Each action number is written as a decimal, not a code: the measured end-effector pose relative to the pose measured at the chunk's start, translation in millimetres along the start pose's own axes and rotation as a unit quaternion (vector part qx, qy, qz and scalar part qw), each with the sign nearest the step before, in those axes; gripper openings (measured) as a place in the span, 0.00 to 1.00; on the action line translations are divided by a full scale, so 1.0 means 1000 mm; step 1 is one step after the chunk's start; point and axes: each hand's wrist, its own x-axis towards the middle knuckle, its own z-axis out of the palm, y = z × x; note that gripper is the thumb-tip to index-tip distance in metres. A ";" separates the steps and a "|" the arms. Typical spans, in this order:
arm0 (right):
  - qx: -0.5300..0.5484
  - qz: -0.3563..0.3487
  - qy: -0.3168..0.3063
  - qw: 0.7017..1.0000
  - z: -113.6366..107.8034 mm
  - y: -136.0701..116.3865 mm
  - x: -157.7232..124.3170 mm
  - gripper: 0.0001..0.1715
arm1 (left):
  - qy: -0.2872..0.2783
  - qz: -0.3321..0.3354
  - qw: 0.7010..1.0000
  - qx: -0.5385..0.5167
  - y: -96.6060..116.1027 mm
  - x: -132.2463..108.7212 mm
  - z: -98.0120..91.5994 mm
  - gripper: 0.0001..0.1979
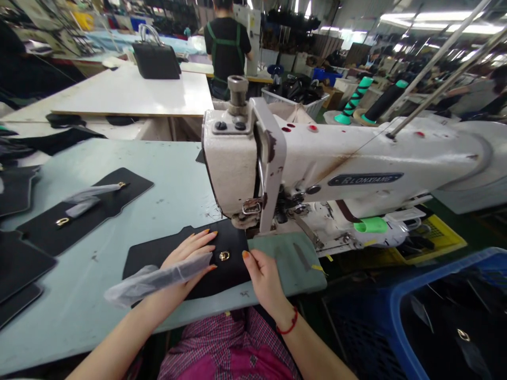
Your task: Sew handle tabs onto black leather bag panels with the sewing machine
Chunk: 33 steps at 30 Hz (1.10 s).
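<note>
A black leather bag panel [233, 237] lies on the sewing table, its right edge by the needle area of the white sewing machine [233, 163]. A gold clasp [224, 256] is fixed to it. My left hand [186, 252] rests flat on the panel with fingers stretched. A strip of clear plastic film [158, 279] drapes over that hand. My right hand [264, 274] grips the panel's right edge, thumb on top and fingers partly hidden beneath. The needle and presser foot are mostly hidden behind the machine head.
Another black panel [89, 211] with gold fittings and film lies at the left, near several more panels. A blue crate [400, 295] holding black pieces stands at the lower right. Thread cones [354, 100] stand behind the machine. Farther back are a black handbag [156, 59] and a person [227, 47].
</note>
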 end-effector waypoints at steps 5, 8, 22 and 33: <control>0.038 0.020 0.014 0.999 0.005 0.004 -0.002 0.25 | -0.008 0.035 0.999 0.037 0.003 0.009 -0.014 0.13; 0.035 0.022 0.020 0.999 0.006 0.006 -0.002 0.25 | -0.016 0.011 0.999 0.038 0.014 0.015 -0.020 0.13; 0.034 0.003 0.021 0.999 0.005 0.000 0.014 0.26 | 0.000 0.075 0.994 0.082 0.005 0.026 -0.021 0.13; 0.021 -0.028 0.018 0.999 0.000 -0.003 0.029 0.26 | -0.041 0.033 0.997 0.065 -0.011 0.031 -0.021 0.14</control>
